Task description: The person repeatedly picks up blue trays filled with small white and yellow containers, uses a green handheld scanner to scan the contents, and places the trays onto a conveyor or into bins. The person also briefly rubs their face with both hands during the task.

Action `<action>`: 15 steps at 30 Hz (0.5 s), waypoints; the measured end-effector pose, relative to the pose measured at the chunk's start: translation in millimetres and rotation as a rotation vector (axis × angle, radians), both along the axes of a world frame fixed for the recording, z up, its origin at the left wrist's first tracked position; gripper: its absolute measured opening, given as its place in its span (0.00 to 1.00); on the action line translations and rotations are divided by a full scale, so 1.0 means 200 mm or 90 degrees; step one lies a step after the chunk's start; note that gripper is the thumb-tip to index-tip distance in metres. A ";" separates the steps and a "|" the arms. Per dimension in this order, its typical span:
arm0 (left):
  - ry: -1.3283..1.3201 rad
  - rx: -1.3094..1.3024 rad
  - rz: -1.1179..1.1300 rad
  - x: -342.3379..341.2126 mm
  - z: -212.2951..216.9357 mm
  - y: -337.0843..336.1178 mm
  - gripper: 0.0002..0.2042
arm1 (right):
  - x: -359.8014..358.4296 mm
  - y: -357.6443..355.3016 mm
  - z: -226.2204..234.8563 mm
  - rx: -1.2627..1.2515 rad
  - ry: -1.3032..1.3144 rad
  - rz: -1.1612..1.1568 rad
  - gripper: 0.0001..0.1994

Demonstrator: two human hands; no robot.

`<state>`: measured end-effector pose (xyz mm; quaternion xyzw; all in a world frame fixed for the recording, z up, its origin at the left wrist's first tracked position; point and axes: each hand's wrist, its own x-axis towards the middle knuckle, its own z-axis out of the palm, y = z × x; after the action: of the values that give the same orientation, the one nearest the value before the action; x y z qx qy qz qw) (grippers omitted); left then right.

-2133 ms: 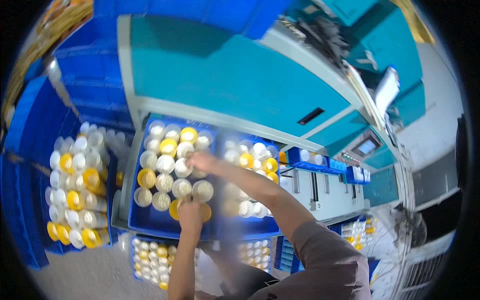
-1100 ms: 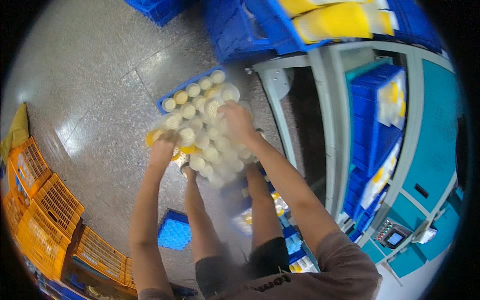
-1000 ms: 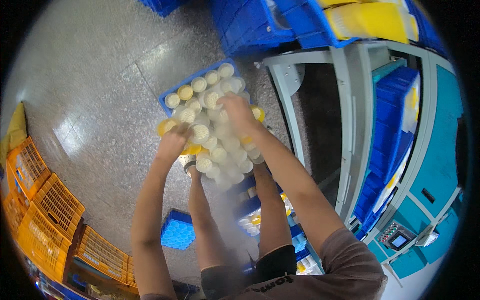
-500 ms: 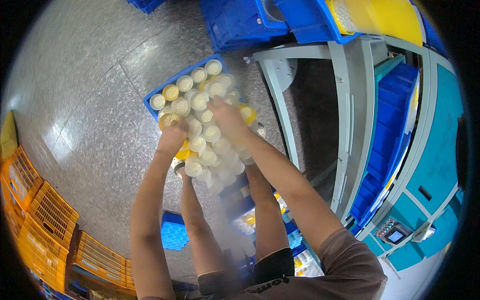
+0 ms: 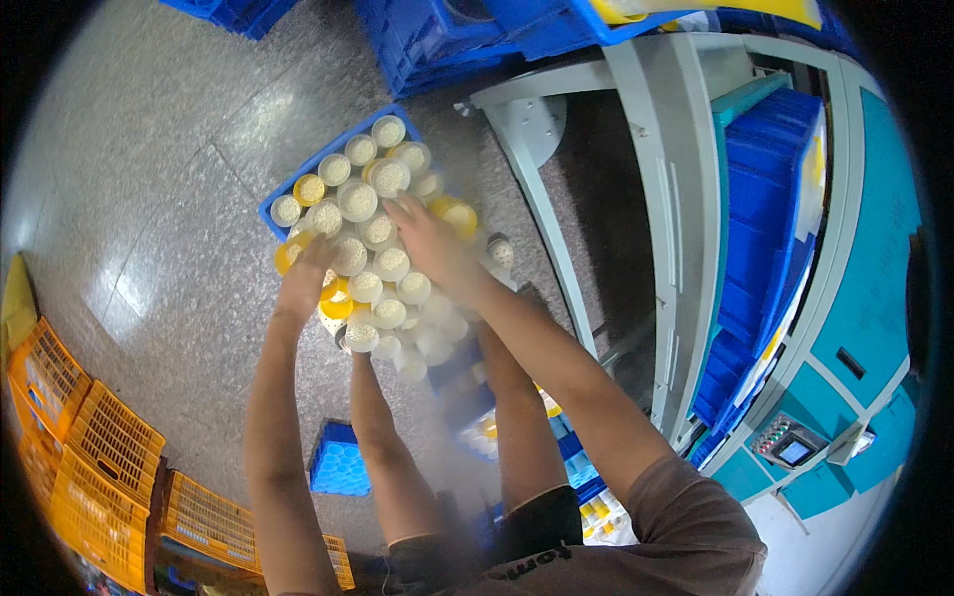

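Many translucent white cups [image 5: 357,200] and a few yellow ones, filled with pale pellets, crowd together over a blue crate [image 5: 328,149]. At the left side of the cups is my left hand [image 5: 306,276], its fingers stretched over the rims. A yellow cup [image 5: 288,254] sits just beside those fingers, and another yellow cup [image 5: 338,300] is close by its heel. My right hand [image 5: 425,238] lies over the middle of the group, fingers extended and slightly apart at a white cup [image 5: 379,230]. The cups lower right blur together.
Blue crates [image 5: 427,45] stand beyond the cups. To the right is a grey-framed teal machine [image 5: 855,268] with a control panel [image 5: 790,445]. Orange crates [image 5: 109,437] line the lower left; a small blue crate [image 5: 340,462] is on the floor by my leg.
The whole view has shifted, with the scene moving left. My left hand's fingers have extended from a more curled shape around a yellow cup. My right hand stays among the middle cups.
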<state>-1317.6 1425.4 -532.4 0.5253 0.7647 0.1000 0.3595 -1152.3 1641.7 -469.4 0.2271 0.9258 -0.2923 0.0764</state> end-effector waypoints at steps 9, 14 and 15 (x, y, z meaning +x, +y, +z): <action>0.172 -0.251 -0.052 0.08 -0.03 0.15 0.21 | 0.61 0.18 0.74 -0.117 -0.030 -0.159 0.24; 0.135 -0.131 0.076 0.10 -0.14 0.11 0.17 | 0.89 0.25 0.82 -0.062 -0.057 -0.183 0.23; 0.124 -0.108 0.066 0.09 -0.15 0.08 0.17 | 0.91 0.25 0.80 -0.046 -0.032 -0.183 0.23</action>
<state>-1299.7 1441.9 -562.7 0.4601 0.8277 0.0020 0.3213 -969.3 1692.3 -308.6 0.3618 0.8704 -0.3275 0.0650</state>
